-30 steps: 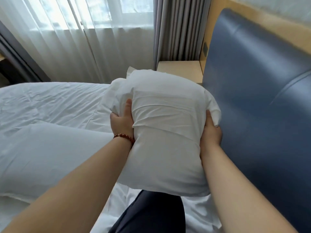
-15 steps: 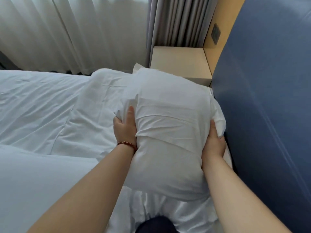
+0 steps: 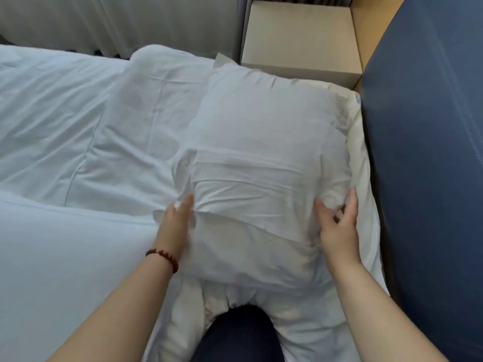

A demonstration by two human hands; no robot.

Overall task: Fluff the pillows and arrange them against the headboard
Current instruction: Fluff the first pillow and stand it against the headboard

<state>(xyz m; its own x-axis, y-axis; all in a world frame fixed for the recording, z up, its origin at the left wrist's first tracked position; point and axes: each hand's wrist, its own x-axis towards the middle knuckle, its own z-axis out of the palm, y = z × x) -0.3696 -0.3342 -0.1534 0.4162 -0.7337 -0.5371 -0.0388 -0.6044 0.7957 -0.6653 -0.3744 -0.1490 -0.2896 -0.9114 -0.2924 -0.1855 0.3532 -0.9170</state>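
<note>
Pillow (image 3: pixel 261 158) lies flat on the bed (image 3: pixel 52 113), right edge just beside the headboard (image 3: pixel 431 152). My left hand (image 3: pixel 175 226) presses its left side, fingers straight. My right hand (image 3: pixel 337 226) rests on its right side, fingers spread loose, gripping nothing.

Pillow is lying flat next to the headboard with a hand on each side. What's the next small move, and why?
Probably squeeze both sides inward to plump it. The pillow lies flat and creased on the bed beside the blue headboard, and the left hand and right hand rest open against its opposite edges.
</note>
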